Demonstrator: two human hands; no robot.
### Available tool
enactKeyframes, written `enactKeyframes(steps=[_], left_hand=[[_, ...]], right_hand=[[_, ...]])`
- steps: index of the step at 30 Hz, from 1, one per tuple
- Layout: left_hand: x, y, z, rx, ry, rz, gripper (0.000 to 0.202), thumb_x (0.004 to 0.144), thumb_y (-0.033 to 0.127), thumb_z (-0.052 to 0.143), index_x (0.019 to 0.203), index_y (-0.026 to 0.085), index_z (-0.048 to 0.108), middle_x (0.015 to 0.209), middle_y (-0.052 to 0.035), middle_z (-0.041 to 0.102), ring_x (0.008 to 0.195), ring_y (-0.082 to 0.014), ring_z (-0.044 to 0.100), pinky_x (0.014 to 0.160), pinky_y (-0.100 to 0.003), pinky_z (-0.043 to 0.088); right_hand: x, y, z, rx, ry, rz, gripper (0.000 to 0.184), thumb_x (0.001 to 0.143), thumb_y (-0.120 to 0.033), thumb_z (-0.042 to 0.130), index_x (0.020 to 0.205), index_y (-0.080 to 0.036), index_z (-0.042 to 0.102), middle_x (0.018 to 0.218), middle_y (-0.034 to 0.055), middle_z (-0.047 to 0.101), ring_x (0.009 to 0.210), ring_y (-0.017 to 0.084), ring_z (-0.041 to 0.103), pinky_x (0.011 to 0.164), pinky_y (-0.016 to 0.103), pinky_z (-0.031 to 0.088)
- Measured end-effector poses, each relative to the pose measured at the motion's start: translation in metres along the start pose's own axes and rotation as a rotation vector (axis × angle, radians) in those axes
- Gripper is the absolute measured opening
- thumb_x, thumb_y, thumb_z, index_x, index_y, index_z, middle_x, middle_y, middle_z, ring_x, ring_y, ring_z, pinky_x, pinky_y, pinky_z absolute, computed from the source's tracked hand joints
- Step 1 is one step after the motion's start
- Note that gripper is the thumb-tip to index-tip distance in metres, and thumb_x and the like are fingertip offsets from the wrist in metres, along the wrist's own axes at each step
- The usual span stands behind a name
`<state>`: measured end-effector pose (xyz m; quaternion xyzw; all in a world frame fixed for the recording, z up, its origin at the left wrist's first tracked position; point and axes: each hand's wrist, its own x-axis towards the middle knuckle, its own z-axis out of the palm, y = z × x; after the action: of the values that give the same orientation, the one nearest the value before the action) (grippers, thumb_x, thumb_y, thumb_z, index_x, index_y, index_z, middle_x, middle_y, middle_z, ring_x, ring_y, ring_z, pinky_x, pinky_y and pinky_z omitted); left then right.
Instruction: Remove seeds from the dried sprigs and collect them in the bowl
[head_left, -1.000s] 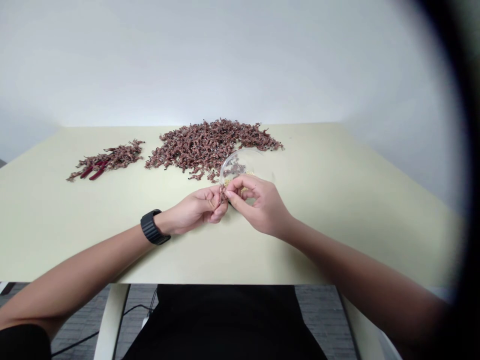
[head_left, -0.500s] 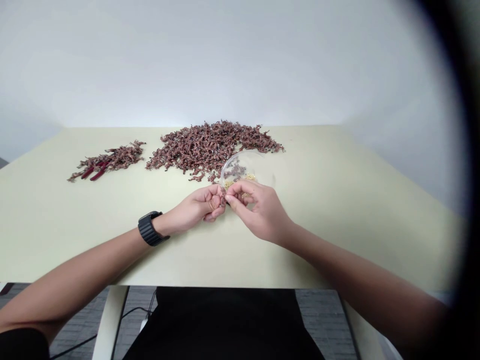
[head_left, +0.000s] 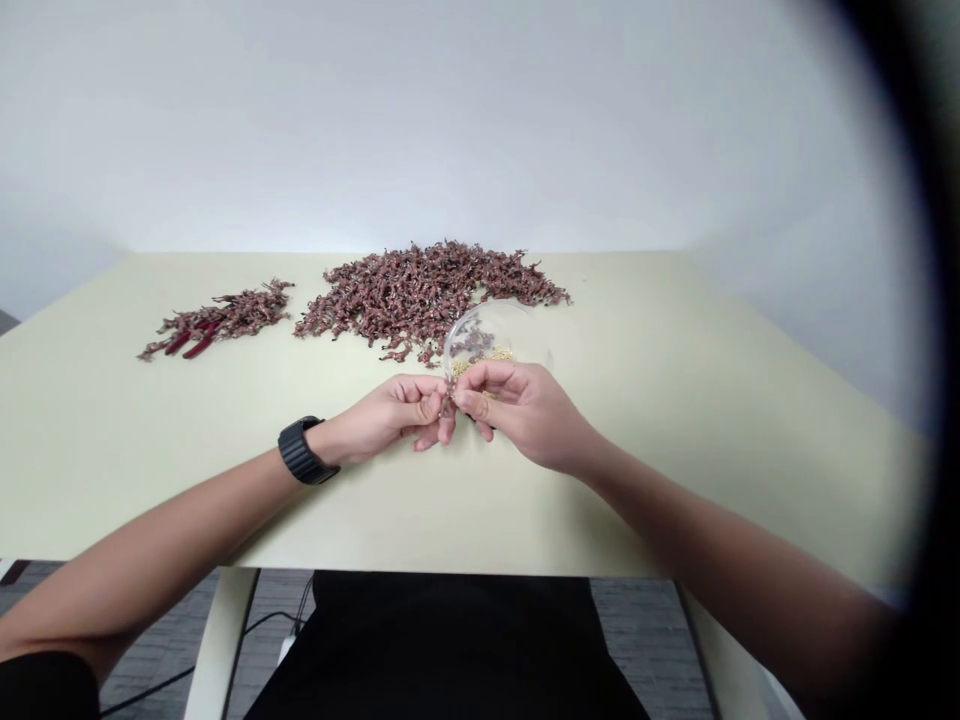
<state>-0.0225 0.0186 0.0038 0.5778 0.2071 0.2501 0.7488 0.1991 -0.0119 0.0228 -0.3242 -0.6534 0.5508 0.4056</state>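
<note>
My left hand [head_left: 397, 413] and my right hand [head_left: 517, 410] meet fingertip to fingertip just above the pale table [head_left: 675, 420]. Both pinch one small reddish-brown dried piece [head_left: 448, 403] between them. The left wrist wears a black watch [head_left: 300, 451]. Right behind the hands stands a clear round dish [head_left: 491, 340] with a few dark bits and small yellowish seeds in it. A large heap of the same reddish-brown dried pieces [head_left: 427, 290] lies beyond the dish.
A smaller heap of dried pieces with red-handled pliers [head_left: 191, 342] in it lies at the far left. A white wall rises behind the table. Below the near edge are a white table leg [head_left: 217, 640], a cable and grey floor.
The hands stayed together at the same spot. My left fingers loosened and spread slightly, and my right fingers shifted on the small piece.
</note>
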Motion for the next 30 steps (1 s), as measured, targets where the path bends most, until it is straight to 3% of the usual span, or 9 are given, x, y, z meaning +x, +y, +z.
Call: enactKeyframes(steps=[5, 8, 13, 27, 30], left_hand=[[-0.001, -0.0019, 0.0048, -0.181, -0.015, -0.073, 0.032, 0.088, 0.04, 0.078, 0.08, 0.014, 0.063, 0.075, -0.0047, 0.068, 0.052, -0.0089, 0.053, 0.053, -0.023, 0.039], [-0.0013, -0.0006, 0.0076, -0.234, -0.006, -0.094, 0.029, 0.086, 0.035, 0.081, 0.078, 0.013, 0.064, 0.072, -0.0039, 0.066, 0.052, -0.0089, 0.052, 0.053, -0.023, 0.039], [-0.002, 0.0007, 0.0094, -0.248, 0.011, -0.11, 0.029, 0.084, 0.028, 0.081, 0.073, 0.013, 0.059, 0.073, -0.0035, 0.066, 0.052, -0.0084, 0.053, 0.053, -0.023, 0.039], [-0.0026, 0.0009, 0.0061, -0.156, -0.018, -0.058, 0.027, 0.09, 0.027, 0.075, 0.075, 0.014, 0.057, 0.067, -0.0014, 0.065, 0.051, -0.0074, 0.05, 0.054, -0.022, 0.037], [-0.0022, 0.0009, 0.0062, -0.143, -0.012, -0.047, 0.029, 0.09, 0.032, 0.077, 0.076, 0.014, 0.058, 0.067, -0.0016, 0.066, 0.051, -0.0073, 0.05, 0.053, -0.022, 0.037]], right_hand=[[-0.0024, 0.0, 0.0044, -0.167, 0.123, -0.143, 0.014, 0.094, -0.034, 0.073, 0.09, -0.021, 0.07, 0.084, 0.0024, 0.069, 0.07, 0.014, 0.062, 0.058, 0.027, 0.05], [-0.0036, -0.0001, 0.0055, -0.341, 0.189, -0.301, 0.01, 0.096, -0.03, 0.069, 0.09, -0.023, 0.07, 0.086, 0.0036, 0.07, 0.077, 0.017, 0.063, 0.063, 0.03, 0.052], [-0.0048, -0.0003, 0.0053, -0.572, 0.2, -0.532, 0.009, 0.099, -0.025, 0.062, 0.092, -0.024, 0.067, 0.087, 0.0047, 0.07, 0.075, 0.018, 0.06, 0.067, 0.034, 0.051], [-0.0075, 0.0013, 0.0088, -0.632, 0.22, -0.605, 0.008, 0.099, -0.018, 0.06, 0.096, -0.024, 0.064, 0.088, 0.0047, 0.068, 0.077, 0.018, 0.06, 0.069, 0.034, 0.051], [-0.0076, -0.0015, 0.01, -0.547, 0.212, -0.515, 0.008, 0.099, -0.019, 0.061, 0.092, -0.022, 0.065, 0.086, 0.0036, 0.066, 0.076, 0.016, 0.059, 0.065, 0.031, 0.05]])
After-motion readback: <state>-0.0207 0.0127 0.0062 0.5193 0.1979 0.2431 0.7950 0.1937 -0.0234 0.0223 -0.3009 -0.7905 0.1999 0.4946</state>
